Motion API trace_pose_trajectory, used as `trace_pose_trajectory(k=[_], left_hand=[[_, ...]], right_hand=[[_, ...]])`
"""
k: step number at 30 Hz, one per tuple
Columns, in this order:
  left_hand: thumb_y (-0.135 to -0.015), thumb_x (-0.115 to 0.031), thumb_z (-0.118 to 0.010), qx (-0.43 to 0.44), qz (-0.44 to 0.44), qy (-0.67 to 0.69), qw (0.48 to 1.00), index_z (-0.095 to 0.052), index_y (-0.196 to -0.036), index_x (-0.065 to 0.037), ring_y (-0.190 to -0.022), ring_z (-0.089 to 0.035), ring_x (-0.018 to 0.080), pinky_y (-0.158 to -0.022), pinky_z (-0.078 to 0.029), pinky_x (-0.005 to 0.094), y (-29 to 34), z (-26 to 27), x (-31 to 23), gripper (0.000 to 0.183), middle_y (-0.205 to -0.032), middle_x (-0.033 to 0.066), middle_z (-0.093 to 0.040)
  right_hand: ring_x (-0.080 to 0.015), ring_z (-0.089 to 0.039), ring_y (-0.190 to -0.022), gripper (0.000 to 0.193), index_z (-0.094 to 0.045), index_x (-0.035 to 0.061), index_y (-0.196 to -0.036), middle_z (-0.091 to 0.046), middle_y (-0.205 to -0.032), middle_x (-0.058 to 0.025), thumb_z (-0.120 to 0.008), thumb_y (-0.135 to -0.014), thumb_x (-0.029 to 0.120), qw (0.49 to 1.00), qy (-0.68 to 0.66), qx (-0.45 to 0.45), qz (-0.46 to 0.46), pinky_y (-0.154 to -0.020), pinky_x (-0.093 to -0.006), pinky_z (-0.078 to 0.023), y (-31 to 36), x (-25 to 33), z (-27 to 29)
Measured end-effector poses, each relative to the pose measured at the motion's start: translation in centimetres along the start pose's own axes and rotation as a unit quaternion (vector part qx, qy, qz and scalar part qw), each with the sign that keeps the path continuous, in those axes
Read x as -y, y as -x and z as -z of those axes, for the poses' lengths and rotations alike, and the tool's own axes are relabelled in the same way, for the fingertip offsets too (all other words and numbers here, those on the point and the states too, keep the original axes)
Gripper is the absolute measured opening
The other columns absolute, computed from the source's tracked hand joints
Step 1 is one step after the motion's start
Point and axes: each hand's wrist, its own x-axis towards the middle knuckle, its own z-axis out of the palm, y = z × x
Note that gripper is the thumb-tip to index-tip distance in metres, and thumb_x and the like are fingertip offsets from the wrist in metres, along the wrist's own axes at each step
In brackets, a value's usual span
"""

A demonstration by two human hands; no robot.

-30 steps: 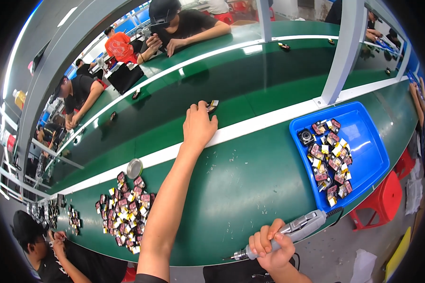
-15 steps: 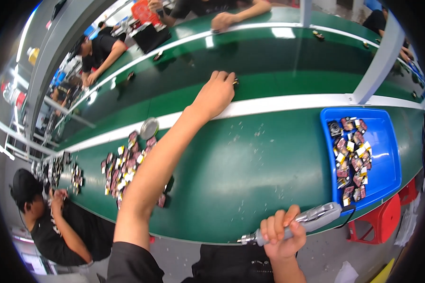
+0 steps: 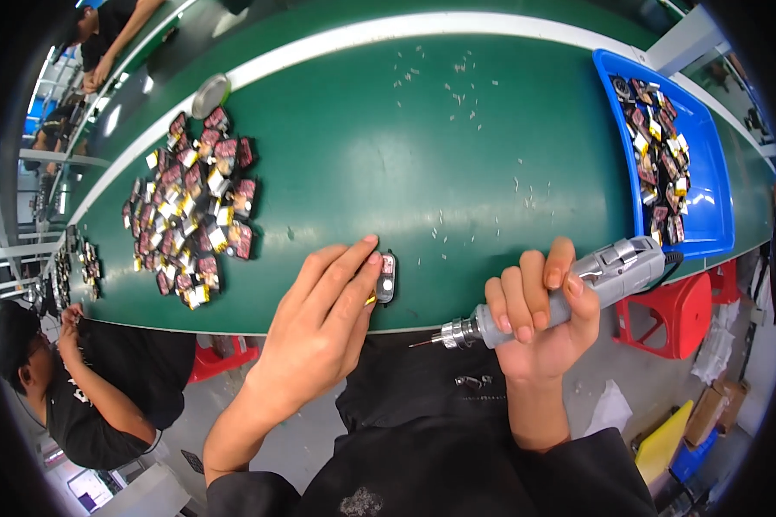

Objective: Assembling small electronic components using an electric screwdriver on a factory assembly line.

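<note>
Near the front edge of the table, my left hand (image 3: 319, 323) has its fingers closed against the left side of a small dark electronic unit (image 3: 388, 277). The unit lies on the green surface, partly covered by my fingertips. A grey electric screwdriver (image 3: 608, 274) is gripped in my right hand (image 3: 539, 314). Its thin bit points left, just past the table edge and apart from the unit. Tiny pale screws (image 3: 462, 99) are scattered over the middle of the table.
At left lies a heap of similar small units (image 3: 185, 207), with a round metal tin (image 3: 210, 95) behind it. A blue tray (image 3: 707, 207) at right holds more units. Red stools (image 3: 677, 319) stand below the table. A co-worker (image 3: 103, 388) sits at left.
My left hand has come back from the belt beyond the white rail to the near table edge, where it now holds a unit. My right hand keeps the screwdriver. The view has tilted downward.
</note>
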Motion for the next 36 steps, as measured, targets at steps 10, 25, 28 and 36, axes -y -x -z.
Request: trace_pose_trajectory(k=[10, 25, 28, 36], left_hand=[[-0.060, 0.003, -0.065, -0.104, -0.153, -0.093, 0.978, -0.064, -0.091, 0.014, -0.081, -0.064, 0.0308, -0.063, -0.056, 0.0332, 0.5, -2.5, 0.4, 0.033, -0.097, 0.0237, -0.065], [-0.062, 0.002, -0.065, 0.028, -0.099, -0.019, 0.995, -0.064, -0.097, 0.016, -0.100, -0.060, 0.0343, -0.073, -0.057, 0.0339, 1.2, -1.1, -0.7, 0.037, -0.109, 0.0276, -0.062], [-0.064, 0.002, -0.063, 0.021, -0.122, -0.067, 0.990, -0.065, -0.097, 0.017, -0.099, -0.061, 0.0343, -0.077, -0.057, 0.0339, 1.5, -1.1, -0.6, 0.036, -0.110, 0.0287, -0.062], [-0.063, 0.005, -0.066, 0.002, -0.092, -0.050, 0.994, -0.060, -0.106, 0.016, -0.102, -0.061, 0.0376, -0.079, -0.056, 0.0400, 2.3, -2.0, -1.0, 0.045, -0.120, 0.0269, -0.059]], right_hand=[[-0.0137, -0.043, -0.048, 0.011, -0.046, 0.0087, -0.088, -0.042, -0.059, -0.0016, -0.046, -0.092, 0.019, 0.991, 0.069, -0.063, -0.101, -0.055, -0.0320, -0.040, 4.4, -5.1, -2.8], [-0.0108, -0.043, -0.046, 0.025, -0.048, 0.0072, -0.087, -0.044, -0.060, -0.0003, -0.050, -0.097, 0.031, 0.983, 0.147, 0.104, -0.040, -0.047, -0.0284, -0.041, 1.4, -0.6, -3.0], [-0.0099, -0.043, -0.046, 0.026, -0.048, 0.0101, -0.085, -0.042, -0.060, 0.0007, -0.049, -0.099, 0.033, 0.972, 0.187, 0.140, -0.004, -0.051, -0.0273, -0.041, -0.8, 1.4, -4.2], [-0.0098, -0.042, -0.047, 0.030, -0.050, 0.0107, -0.086, -0.045, -0.061, 0.0003, -0.043, -0.099, 0.037, 0.958, 0.258, 0.127, -0.002, -0.052, -0.0257, -0.037, -3.5, 1.4, -4.1]])
